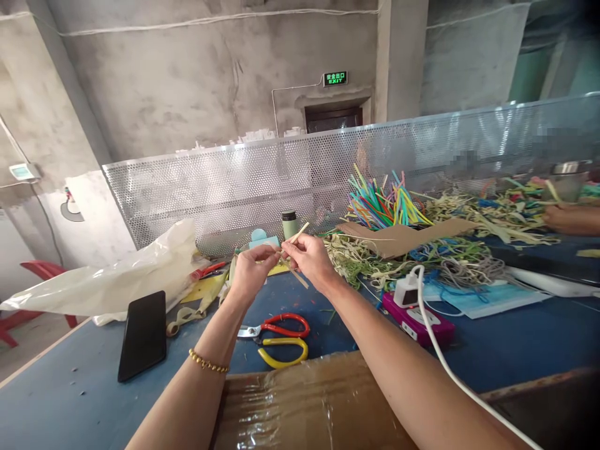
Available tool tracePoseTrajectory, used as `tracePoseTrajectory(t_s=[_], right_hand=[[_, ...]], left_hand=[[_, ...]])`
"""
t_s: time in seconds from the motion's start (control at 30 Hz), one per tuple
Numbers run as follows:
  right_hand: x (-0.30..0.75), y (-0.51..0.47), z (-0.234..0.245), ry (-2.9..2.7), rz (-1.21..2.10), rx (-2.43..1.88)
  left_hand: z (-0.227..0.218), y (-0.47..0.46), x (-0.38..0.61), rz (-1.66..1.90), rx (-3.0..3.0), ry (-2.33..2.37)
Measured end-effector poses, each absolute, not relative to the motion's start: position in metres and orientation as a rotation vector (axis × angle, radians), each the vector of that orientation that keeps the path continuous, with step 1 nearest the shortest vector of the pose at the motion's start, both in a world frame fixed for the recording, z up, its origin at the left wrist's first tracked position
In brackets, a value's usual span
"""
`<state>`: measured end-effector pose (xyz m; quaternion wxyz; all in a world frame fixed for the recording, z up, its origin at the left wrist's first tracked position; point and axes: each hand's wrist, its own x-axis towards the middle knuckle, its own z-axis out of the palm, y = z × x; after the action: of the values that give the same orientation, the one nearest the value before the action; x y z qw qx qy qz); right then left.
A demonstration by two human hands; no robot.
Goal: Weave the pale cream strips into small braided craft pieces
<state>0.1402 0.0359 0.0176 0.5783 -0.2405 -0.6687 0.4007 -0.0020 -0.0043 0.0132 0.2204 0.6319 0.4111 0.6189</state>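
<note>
My left hand [253, 267] and my right hand [310, 257] meet above the blue table, fingertips pinched close together. Between them is a thin pale strip [300, 234]; one end sticks up past my right fingers, and another length [299, 278] hangs below. Both hands are closed on it, though the exact grip is hidden by the fingers. Scissors [281, 337] with one red and one yellow handle lie below my hands. Behind my fingers stands a green bottle with a black cap [289, 224].
A black phone [143, 335] and a plastic bag [135, 269] lie left; a cardboard box [309, 406] is in front. At right are a purple power strip [417, 319], a white cable [443, 359], colourful stems [384, 200], heaped strips [360, 259] and another person's hand [572, 219].
</note>
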Motion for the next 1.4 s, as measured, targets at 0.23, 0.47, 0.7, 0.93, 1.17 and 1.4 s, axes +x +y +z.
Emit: tracePoseTrajectory(t_s=[0.23,0.47,0.7,0.93,1.17,1.4], right_hand=[[0.137,0.040,0.014,-1.535,0.973,-0.523],[0.136,0.036,0.014,-1.561,1.006,-0.546],[0.135,0.044,0.009,-1.569,0.815,-0.628],[0.136,0.044,0.009,-1.614,0.575,-0.672],[0.136,0.041,0.011,-1.600,0.666,-0.652],[0.141,0.042,0.014,-1.564,0.762,-0.637]], left_hand=[[0.018,-0.013,0.008,1.664,1.587,0.999],[0.012,-0.005,0.008,1.757,1.613,1.049],[0.018,-0.011,0.013,1.727,1.520,1.019],[0.019,-0.011,0.012,1.678,1.522,1.000],[0.018,-0.009,0.008,1.645,1.499,0.953],[0.020,-0.012,0.004,1.567,1.502,0.885]])
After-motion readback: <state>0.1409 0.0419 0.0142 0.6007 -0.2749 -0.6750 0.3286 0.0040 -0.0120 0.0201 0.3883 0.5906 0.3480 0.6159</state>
